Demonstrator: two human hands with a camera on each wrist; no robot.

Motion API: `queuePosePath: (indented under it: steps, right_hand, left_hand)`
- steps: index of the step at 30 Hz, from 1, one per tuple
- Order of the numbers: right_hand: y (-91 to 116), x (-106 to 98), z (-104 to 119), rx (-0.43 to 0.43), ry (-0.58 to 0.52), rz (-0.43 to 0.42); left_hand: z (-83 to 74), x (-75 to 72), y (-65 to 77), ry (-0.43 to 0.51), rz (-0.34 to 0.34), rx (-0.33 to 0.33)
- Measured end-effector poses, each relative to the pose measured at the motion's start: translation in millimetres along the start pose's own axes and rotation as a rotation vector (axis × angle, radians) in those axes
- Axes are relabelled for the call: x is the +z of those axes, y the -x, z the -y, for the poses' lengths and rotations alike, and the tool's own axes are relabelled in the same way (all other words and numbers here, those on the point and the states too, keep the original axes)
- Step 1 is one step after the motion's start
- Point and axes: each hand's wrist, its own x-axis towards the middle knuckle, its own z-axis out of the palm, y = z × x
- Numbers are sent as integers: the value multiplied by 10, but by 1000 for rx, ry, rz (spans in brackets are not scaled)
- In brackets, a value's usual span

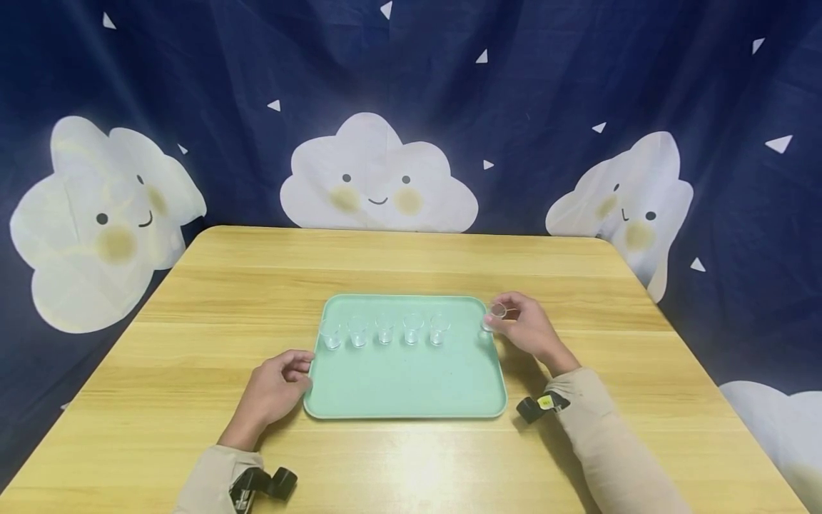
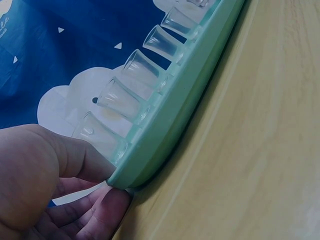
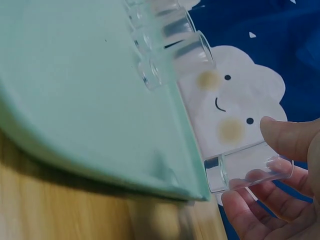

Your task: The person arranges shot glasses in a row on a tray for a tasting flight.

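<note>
A mint-green tray (image 1: pixel 404 389) lies on the wooden table. Several small clear shot glasses (image 1: pixel 412 333) stand upright in a row across its far half, starting near the left side. My left hand (image 1: pixel 275 385) grips the tray's left edge; in the left wrist view the thumb lies at the rim and the fingers curl beneath it. At the opposite side, my right hand (image 1: pixel 529 330) holds another clear shot glass (image 3: pixel 245 167) between thumb and fingers. That glass overlaps the tray's far right edge in the head view, apart from the row.
The light wooden table (image 1: pixel 411 464) extends around the tray on all sides. Behind it hangs a dark blue curtain (image 1: pixel 533 107) printed with smiling white clouds and small triangles. A black wrist device (image 1: pixel 280 483) sits at each beige sleeve.
</note>
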Motion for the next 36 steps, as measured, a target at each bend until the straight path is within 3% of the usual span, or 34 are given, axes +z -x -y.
queuePosePath:
  steps: [14, 36]
  right_hand:
    - [-29, 229, 78, -73, 67, 34]
    - [-32, 384, 106, -82, 93, 74]
  left_hand:
    - [19, 7, -3, -5, 1, 8]
    - [5, -2, -3, -15, 0, 15]
